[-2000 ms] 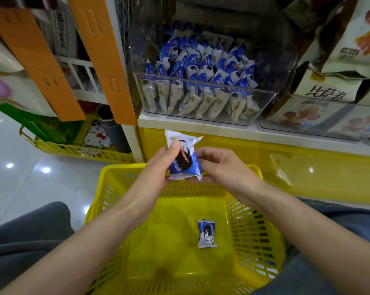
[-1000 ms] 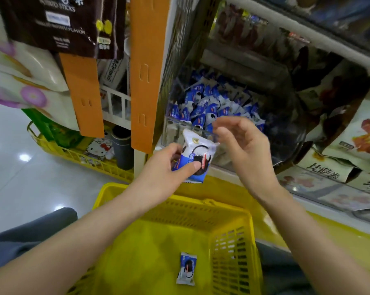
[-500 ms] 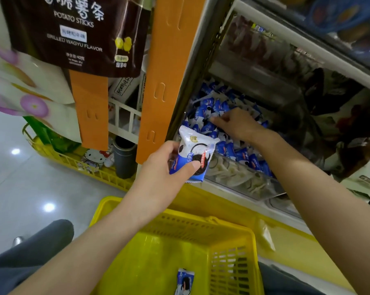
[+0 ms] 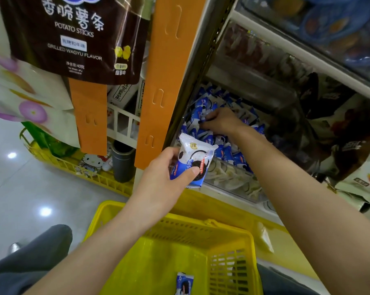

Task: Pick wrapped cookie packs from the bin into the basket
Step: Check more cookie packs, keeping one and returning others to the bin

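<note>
My left hand (image 4: 165, 177) grips a blue and white wrapped cookie pack (image 4: 193, 158) in front of the shelf, above the far rim of the yellow basket (image 4: 203, 227). My right hand (image 4: 221, 121) reaches into the clear bin (image 4: 233, 177) and its fingers close on another cookie pack (image 4: 198, 116) on top of the pile of several packs. One more pack (image 4: 184, 283) lies on the basket floor near the bottom edge of the view.
Orange hanging strips (image 4: 169, 77) flank the bin on the left, with a brown potato sticks bag (image 4: 73, 39) above. A second yellow basket (image 4: 77, 169) stands on the floor at left. Snack bags (image 4: 354, 145) crowd the shelf to the right. My knees frame the basket.
My right hand left the held pack, reached up into the bin and now pinches a pack there. My left hand kept its pack and rose slightly. The view tilted up toward the shelf.
</note>
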Demonstrator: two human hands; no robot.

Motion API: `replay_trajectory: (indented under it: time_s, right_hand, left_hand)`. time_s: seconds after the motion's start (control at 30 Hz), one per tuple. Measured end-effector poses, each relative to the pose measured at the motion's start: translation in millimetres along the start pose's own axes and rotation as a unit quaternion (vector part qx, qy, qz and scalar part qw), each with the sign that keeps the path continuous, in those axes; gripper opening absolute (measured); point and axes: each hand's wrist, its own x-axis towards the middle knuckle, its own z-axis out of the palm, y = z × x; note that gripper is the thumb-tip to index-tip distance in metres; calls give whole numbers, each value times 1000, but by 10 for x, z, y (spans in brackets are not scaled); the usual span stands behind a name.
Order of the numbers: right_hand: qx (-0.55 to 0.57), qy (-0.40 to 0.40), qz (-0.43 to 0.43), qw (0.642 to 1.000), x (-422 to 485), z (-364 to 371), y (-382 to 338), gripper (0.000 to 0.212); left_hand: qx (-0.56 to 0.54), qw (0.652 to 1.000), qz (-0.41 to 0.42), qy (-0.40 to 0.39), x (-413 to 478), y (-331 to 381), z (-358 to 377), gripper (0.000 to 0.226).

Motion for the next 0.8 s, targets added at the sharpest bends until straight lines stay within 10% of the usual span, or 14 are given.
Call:
replay_trajectory:
  time_s: [0.37,0.63,0.8]
  right_hand:
    - [109,-3,72,991,-32,-59,21,30]
    - [251,179,-47,950,-693,-261,147,43]
    - [280,111,-138,944,-1354,-142,176,33]
  left_hand:
    - [-45,999,13,-5,-23,7,-31,21]
    - [-183,982,-10,-33,-67,37,-35,44]
    - [-229,973,6,-39,-83,38,11,53]
